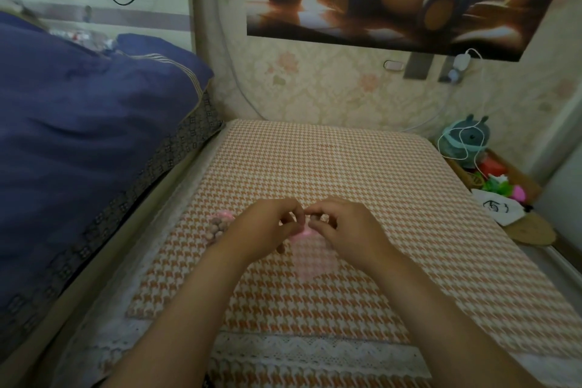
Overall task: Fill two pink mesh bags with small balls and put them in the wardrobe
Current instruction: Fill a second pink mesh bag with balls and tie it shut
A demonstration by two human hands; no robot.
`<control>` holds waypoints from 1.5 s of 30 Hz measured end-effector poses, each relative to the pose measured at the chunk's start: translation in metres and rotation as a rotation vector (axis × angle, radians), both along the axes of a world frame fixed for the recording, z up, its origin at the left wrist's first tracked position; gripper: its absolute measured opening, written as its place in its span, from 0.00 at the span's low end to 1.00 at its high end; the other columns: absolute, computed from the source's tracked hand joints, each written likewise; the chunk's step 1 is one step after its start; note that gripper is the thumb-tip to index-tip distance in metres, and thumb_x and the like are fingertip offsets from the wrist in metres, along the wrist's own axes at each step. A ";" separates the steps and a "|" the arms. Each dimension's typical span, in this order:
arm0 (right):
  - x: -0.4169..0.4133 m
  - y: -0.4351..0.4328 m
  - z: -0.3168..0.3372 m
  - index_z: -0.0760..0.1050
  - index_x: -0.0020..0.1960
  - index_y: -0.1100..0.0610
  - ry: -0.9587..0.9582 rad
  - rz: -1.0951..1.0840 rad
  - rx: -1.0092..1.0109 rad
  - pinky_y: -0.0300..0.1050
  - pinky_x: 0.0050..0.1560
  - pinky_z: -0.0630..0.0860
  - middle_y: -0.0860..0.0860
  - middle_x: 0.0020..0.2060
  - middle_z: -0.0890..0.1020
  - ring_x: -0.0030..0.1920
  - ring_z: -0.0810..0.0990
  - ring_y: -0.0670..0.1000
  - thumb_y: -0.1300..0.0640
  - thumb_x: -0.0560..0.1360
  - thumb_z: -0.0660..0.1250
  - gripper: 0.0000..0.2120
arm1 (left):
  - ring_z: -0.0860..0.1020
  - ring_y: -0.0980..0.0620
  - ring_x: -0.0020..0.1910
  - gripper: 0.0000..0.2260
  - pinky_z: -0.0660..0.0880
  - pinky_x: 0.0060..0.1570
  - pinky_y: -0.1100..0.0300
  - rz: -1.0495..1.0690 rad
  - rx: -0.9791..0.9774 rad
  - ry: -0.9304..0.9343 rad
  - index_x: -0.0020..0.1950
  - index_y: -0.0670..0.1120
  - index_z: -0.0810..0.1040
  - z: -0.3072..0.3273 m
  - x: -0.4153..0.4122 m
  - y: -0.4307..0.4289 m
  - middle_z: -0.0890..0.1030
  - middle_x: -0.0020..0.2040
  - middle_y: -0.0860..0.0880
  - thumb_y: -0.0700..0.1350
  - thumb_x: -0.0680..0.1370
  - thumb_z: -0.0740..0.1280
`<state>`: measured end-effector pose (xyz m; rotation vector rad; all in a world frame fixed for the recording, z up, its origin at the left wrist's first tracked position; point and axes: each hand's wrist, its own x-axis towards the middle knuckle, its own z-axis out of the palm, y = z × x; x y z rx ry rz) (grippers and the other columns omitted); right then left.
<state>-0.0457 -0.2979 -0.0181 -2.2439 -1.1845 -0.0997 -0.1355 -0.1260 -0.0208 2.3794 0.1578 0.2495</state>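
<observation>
Left hand (267,227) and right hand (346,230), both pinching a pink mesh bag (315,258), I see it flat on houndstooth mat (346,161), ball-filled bag (220,225) alongside.

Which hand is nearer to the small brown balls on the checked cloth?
Left. The left hand is just right of the small balls. The right hand is farther right, across the top of the flat pink mesh bag that both pinch.
</observation>
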 end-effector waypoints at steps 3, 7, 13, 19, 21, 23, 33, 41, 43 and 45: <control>0.001 -0.003 0.005 0.82 0.59 0.47 0.052 0.029 -0.036 0.37 0.47 0.76 0.40 0.47 0.80 0.40 0.77 0.39 0.52 0.78 0.69 0.10 | 0.82 0.55 0.29 0.05 0.79 0.34 0.55 -0.006 0.007 0.002 0.43 0.56 0.77 0.002 0.000 -0.002 0.84 0.40 0.56 0.48 0.78 0.68; 0.008 -0.010 0.006 0.81 0.51 0.45 0.119 0.039 -0.106 0.41 0.46 0.78 0.41 0.44 0.80 0.40 0.78 0.41 0.53 0.76 0.72 0.05 | 0.82 0.53 0.30 0.06 0.81 0.37 0.48 -0.024 -0.066 0.007 0.42 0.53 0.78 0.000 0.006 -0.002 0.82 0.39 0.53 0.44 0.77 0.70; 0.016 -0.011 0.001 0.79 0.45 0.45 0.049 0.100 -0.192 0.47 0.46 0.80 0.41 0.42 0.80 0.42 0.78 0.42 0.53 0.76 0.70 0.03 | 0.82 0.51 0.33 0.04 0.82 0.37 0.55 -0.063 -0.212 0.125 0.44 0.44 0.82 0.000 0.013 -0.008 0.83 0.36 0.45 0.41 0.77 0.69; 0.019 -0.009 0.006 0.79 0.45 0.45 -0.023 0.158 -0.224 0.45 0.48 0.77 0.41 0.44 0.78 0.42 0.75 0.40 0.54 0.77 0.69 0.04 | 0.85 0.51 0.37 0.08 0.74 0.32 0.64 -0.033 -0.282 0.302 0.48 0.44 0.84 0.006 0.011 -0.007 0.84 0.35 0.52 0.46 0.79 0.67; 0.018 -0.009 0.008 0.78 0.46 0.43 -0.047 0.169 -0.232 0.43 0.47 0.76 0.40 0.46 0.77 0.42 0.74 0.39 0.52 0.77 0.69 0.04 | 0.83 0.53 0.36 0.06 0.73 0.33 0.66 -0.047 -0.305 0.312 0.47 0.46 0.86 0.007 0.011 -0.006 0.85 0.35 0.54 0.45 0.77 0.69; 0.017 -0.007 0.008 0.79 0.48 0.43 -0.075 0.181 -0.227 0.44 0.46 0.76 0.41 0.47 0.76 0.42 0.74 0.40 0.51 0.78 0.69 0.03 | 0.82 0.53 0.36 0.05 0.77 0.36 0.64 -0.037 -0.338 0.256 0.48 0.45 0.86 0.007 0.013 -0.004 0.85 0.36 0.52 0.41 0.75 0.71; 0.021 -0.006 0.006 0.81 0.47 0.47 -0.051 0.149 -0.168 0.48 0.50 0.77 0.43 0.47 0.77 0.44 0.78 0.44 0.59 0.77 0.70 0.06 | 0.82 0.45 0.35 0.09 0.81 0.34 0.53 0.121 -0.135 0.058 0.42 0.52 0.80 -0.001 0.022 -0.005 0.84 0.38 0.46 0.38 0.75 0.66; 0.018 -0.007 0.016 0.81 0.60 0.46 0.098 0.002 0.168 0.35 0.43 0.75 0.40 0.47 0.80 0.34 0.77 0.41 0.57 0.76 0.73 0.14 | 0.79 0.61 0.39 0.03 0.79 0.42 0.60 0.119 0.044 0.056 0.45 0.55 0.83 0.006 0.022 -0.010 0.83 0.41 0.57 0.50 0.72 0.71; 0.014 -0.007 0.017 0.81 0.59 0.46 0.143 -0.011 0.202 0.34 0.40 0.74 0.40 0.47 0.82 0.30 0.77 0.41 0.57 0.75 0.74 0.14 | 0.80 0.61 0.41 0.06 0.80 0.46 0.56 0.103 0.106 0.091 0.45 0.57 0.83 0.005 0.022 -0.008 0.83 0.42 0.59 0.55 0.69 0.72; 0.011 -0.005 0.016 0.82 0.53 0.47 0.146 -0.013 0.203 0.31 0.39 0.70 0.40 0.47 0.83 0.32 0.77 0.35 0.56 0.74 0.75 0.10 | 0.79 0.61 0.41 0.07 0.80 0.46 0.55 0.074 0.139 0.120 0.45 0.58 0.82 0.006 0.021 -0.008 0.82 0.42 0.60 0.56 0.69 0.71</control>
